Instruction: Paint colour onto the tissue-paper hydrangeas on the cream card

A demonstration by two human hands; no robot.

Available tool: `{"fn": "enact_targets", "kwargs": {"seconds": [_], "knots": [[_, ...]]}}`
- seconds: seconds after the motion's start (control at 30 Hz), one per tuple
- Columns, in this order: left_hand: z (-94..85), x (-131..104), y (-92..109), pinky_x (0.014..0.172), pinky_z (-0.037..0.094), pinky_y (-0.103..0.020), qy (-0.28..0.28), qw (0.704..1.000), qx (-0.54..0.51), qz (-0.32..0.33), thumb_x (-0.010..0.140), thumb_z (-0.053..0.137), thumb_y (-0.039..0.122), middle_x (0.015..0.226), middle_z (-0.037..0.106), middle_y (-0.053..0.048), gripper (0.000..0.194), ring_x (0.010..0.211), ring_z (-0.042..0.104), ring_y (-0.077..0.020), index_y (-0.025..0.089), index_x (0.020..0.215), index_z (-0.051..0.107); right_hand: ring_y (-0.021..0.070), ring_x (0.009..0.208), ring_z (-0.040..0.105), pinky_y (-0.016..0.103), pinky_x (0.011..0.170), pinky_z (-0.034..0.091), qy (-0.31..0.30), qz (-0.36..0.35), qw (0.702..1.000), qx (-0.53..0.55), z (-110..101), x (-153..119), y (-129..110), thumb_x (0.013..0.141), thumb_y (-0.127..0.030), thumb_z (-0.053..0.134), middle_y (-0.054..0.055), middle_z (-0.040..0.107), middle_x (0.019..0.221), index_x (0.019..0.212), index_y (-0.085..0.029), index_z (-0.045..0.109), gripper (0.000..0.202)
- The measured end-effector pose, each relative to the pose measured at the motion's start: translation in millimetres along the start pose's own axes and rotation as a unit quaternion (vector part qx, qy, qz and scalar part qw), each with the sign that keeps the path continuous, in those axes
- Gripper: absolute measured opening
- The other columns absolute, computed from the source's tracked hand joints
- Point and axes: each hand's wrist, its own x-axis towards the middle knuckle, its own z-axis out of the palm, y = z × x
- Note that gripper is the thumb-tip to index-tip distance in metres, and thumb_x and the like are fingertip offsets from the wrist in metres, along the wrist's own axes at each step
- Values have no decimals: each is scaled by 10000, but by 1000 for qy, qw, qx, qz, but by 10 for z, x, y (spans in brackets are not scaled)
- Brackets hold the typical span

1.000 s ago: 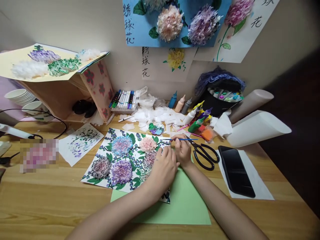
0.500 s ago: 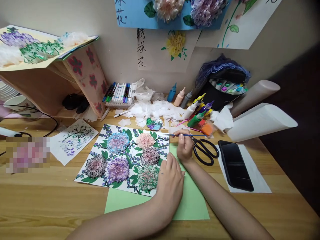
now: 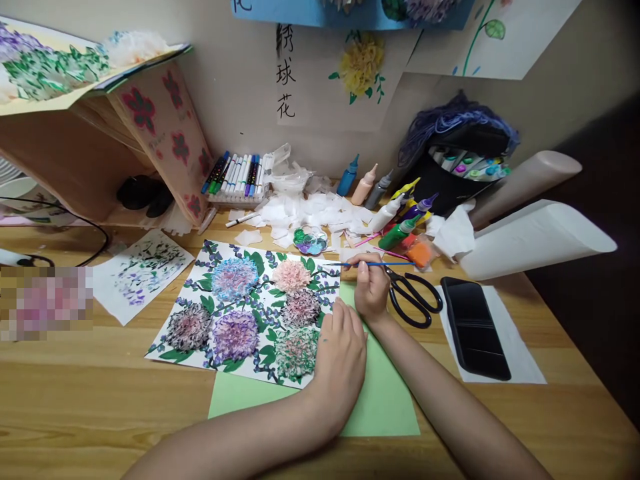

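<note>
A wooden desk [image 3: 100, 393] with pale grain is running across the view and meeting a plain cream wall [image 3: 240, 80], where paper flower pictures [image 3: 350, 73] with brush-written characters are hanging. A slanted wooden shelf [image 3: 75, 160] is standing at the left against the wall, its side panel [image 3: 165, 133] showing painted red flowers. Soft, even light is falling over the desk, while the room at the far right [image 3: 600, 267] is lying in deep shadow.
</note>
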Motion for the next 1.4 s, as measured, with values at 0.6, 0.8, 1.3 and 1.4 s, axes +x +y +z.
{"fn": "enact_targets", "kwargs": {"seconds": [0.6, 0.8, 1.3, 1.4], "knots": [[-4, 32, -27, 826, 493, -362, -12, 1000, 20, 9, 943, 469, 188, 1188, 643, -213, 360, 1123, 565, -289, 28, 1234, 606, 181, 756, 566, 342, 732, 442, -30, -22, 999, -14, 12, 15, -16, 946, -172, 384, 19, 632, 777, 756, -223, 555, 261], [19, 30, -14, 837, 485, -352, -14, 999, 28, 13, 939, 469, 179, 1179, 653, -191, 354, 1118, 566, -283, 38, 1230, 612, 177, 766, 573, 334, 737, 446, -31, -32, 999, -15, 15, 23, -31, 943, -163, 394, 18, 644, 788, 764, -227, 558, 251], [35, 51, -34, 798, 472, -351, -23, 1000, 12, 14, 923, 491, 174, 1028, 669, -146, 297, 986, 584, -272, 49, 1142, 648, 197, 816, 597, 357, 762, 467, -38, -25, 999, -9, 21, 26, -43, 961, -203, 389, 29, 654, 829, 865, -231, 606, 239], [52, 46, -28, 789, 469, -352, -18, 1000, 8, 17, 926, 512, 206, 997, 666, -133, 282, 964, 580, -268, 58, 1115, 659, 203, 912, 600, 365, 828, 466, -87, -23, 996, -6, 51, 47, -42, 969, -213, 401, 35, 682, 938, 980, -242, 631, 232]]}}
